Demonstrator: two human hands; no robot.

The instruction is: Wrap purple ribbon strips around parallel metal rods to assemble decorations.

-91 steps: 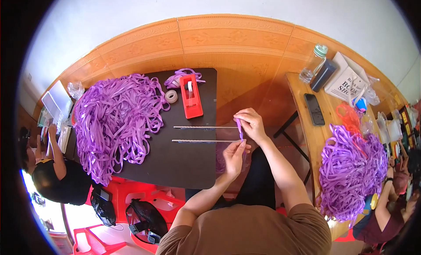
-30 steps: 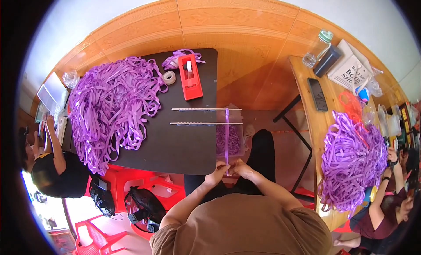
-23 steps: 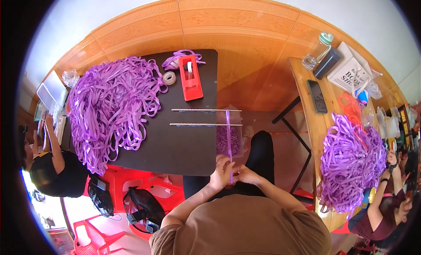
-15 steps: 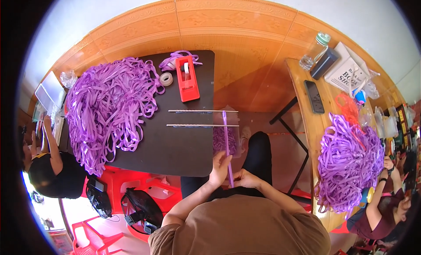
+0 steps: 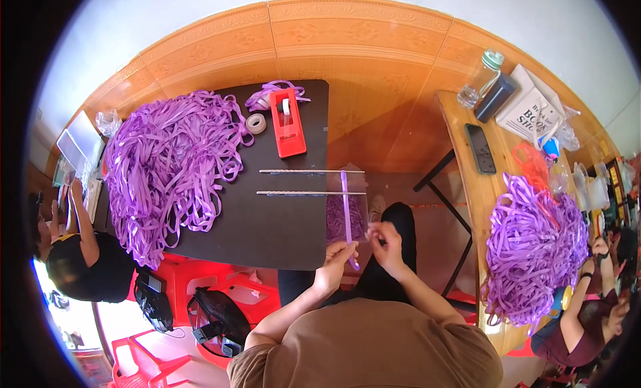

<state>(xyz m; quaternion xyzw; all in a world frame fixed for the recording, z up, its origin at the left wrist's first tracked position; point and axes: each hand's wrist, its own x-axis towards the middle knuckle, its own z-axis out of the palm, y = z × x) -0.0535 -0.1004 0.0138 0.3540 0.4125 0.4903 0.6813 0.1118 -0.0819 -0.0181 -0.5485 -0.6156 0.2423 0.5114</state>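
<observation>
A flat purple ribbon strip (image 5: pixel 346 214) runs toward me from two thin, pale rods (image 5: pixel 300 193) that jut past the right edge of the dark table. My left hand (image 5: pixel 332 264) is closed on the strip near its lower end, which sticks out beyond the fingers. Just to the right, above my lap, my right hand (image 5: pixel 387 246) is apart from the strip with its fingers bent. The fingertips are blurred, so whether they pinch anything is unclear. Below the rods, a clear container (image 5: pixel 364 201) holds more purple ribbon.
A large purple ribbon heap (image 5: pixel 173 161) covers the left of the dark table (image 5: pixel 267 234). Beyond the rods are a red tape dispenser (image 5: pixel 290 131) and tape roll (image 5: pixel 256 123). Another ribbon pile (image 5: pixel 534 248) and a phone (image 5: pixel 479 148) lie on the wooden table. People sit at both sides.
My right hand has left the strip's lower end and moved up and right. My left hand has shifted slightly nearer the table, still holding the strip, whose free end now shows below it.
</observation>
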